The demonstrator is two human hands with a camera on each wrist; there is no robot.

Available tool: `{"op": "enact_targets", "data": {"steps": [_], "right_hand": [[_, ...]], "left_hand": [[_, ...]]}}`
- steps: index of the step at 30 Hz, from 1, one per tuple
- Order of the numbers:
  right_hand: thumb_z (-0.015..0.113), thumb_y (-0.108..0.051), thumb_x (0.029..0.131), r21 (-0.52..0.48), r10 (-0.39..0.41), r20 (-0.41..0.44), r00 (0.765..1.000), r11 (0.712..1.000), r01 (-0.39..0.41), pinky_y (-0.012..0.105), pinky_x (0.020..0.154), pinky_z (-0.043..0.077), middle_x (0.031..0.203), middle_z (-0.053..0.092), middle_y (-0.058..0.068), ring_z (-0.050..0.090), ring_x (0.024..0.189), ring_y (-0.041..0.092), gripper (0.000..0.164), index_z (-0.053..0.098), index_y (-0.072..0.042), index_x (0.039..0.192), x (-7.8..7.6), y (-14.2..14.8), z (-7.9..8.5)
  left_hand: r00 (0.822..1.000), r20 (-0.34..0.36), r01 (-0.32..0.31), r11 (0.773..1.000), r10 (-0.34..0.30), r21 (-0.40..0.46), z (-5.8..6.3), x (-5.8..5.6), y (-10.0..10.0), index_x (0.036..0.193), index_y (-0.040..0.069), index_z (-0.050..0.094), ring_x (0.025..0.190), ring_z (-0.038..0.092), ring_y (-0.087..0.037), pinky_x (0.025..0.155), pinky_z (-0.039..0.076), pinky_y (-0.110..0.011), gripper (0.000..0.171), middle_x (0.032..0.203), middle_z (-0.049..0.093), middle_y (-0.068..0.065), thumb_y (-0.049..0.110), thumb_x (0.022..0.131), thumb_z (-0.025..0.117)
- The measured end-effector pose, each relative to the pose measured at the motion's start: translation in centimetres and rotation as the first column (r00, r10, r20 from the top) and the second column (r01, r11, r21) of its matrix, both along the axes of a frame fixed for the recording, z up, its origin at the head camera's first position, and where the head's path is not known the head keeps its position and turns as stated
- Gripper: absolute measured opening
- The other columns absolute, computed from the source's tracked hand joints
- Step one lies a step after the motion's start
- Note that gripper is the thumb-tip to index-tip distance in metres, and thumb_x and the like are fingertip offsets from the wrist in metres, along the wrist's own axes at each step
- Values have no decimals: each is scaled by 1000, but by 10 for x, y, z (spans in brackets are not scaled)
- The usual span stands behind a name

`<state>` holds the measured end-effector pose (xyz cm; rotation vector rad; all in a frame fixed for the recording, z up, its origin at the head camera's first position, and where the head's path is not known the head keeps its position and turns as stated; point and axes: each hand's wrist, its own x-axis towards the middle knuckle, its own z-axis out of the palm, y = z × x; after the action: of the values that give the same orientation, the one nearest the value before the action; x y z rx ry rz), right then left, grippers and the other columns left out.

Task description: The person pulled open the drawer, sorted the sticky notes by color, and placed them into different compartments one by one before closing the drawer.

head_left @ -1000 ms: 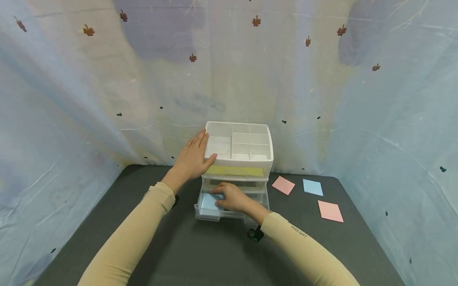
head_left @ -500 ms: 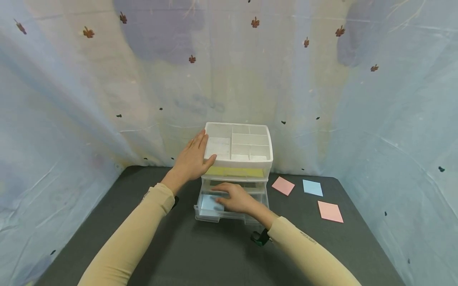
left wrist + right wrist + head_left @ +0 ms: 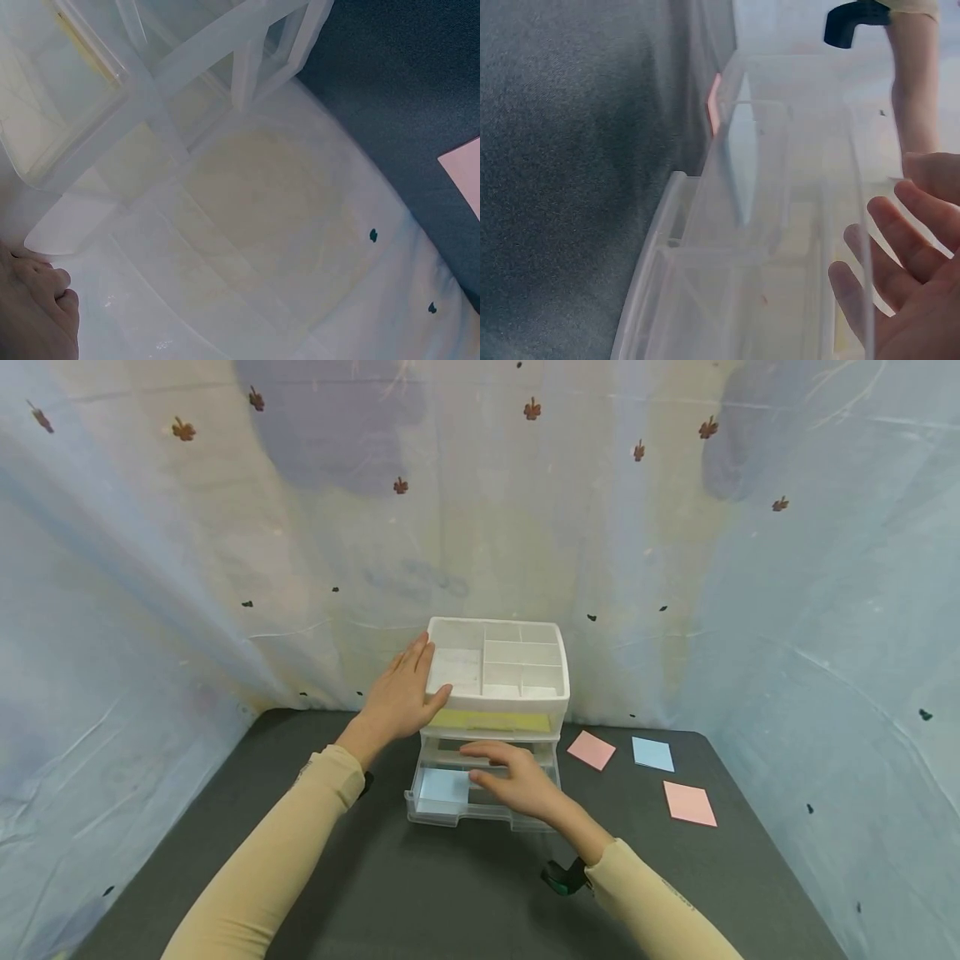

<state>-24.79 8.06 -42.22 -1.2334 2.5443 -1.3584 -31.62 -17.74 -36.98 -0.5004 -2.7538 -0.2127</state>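
A white plastic drawer organizer (image 3: 498, 703) with a divided top tray stands at the back of the table. My left hand (image 3: 399, 695) rests along the tray's left edge, fingers straight. Its curled-looking fingertips (image 3: 64, 289) barely show in the left wrist view. The lower clear drawer (image 3: 486, 812) is pulled out toward me, and a light blue square sticky-note pad (image 3: 444, 787) lies in its left part. Above the drawer's middle right hovers my right hand (image 3: 521, 783), fingers spread and holding nothing. In the right wrist view, the blue pad shows through the clear plastic.
To the organizer's right lie a pink pad (image 3: 592, 750), a blue pad (image 3: 652, 753) and a second pink pad (image 3: 690, 803) on the dark table (image 3: 442, 893). Something yellow (image 3: 491, 721) shows in the upper drawer. A patterned curtain (image 3: 480, 527) hangs behind.
My right hand has let go of the blue sticky-note pad in the drawer and moved to the right, its fingers opening. The left hand stays at the organizer's edge.
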Motion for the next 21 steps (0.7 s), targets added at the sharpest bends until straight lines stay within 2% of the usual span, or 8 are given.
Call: {"op": "enact_targets", "data": {"steps": [7, 11, 15, 21], "right_hand": [[66, -14, 104, -95, -39, -2, 999, 995, 39, 56, 106, 51, 146, 61, 8, 60, 132, 32, 41, 64, -13, 144, 8, 19, -2], [68, -13, 103, -147, -76, -20, 997, 986, 73, 54, 105, 52, 144, 64, 6, 61, 130, 29, 40, 65, -14, 143, 9, 31, -6], [68, -13, 102, -175, -119, -24, 993, 978, 113, 51, 105, 53, 142, 65, 5, 62, 130, 25, 39, 66, -11, 141, 10, 44, -12], [68, -11, 102, -216, -169, -35, 985, 963, 158, 53, 102, 54, 137, 67, 6, 63, 127, 26, 37, 67, -8, 139, 12, 63, -17]], "left_hand": [[1000, 0, -2, 1000, 2, 4, 0, -1, 0, 166, -1, 10, 161, 9, -32, 129, 16, -50, 85, 174, 0, -16, 56, 109, 36], [1000, 6, -2, 1000, 2, -3, -1, -2, 0, 167, 0, 7, 161, 7, -31, 130, 14, -49, 85, 175, -1, -16, 57, 109, 34], [1000, 15, 2, 1000, -2, 3, -1, -2, 0, 167, 1, 6, 161, 6, -30, 130, 12, -48, 85, 175, -2, -15, 57, 109, 34], [1000, 18, 2, 1000, -2, -5, -1, -2, 0, 167, 1, 5, 161, 5, -30, 130, 12, -48, 86, 175, -3, -15, 58, 109, 33]]}}
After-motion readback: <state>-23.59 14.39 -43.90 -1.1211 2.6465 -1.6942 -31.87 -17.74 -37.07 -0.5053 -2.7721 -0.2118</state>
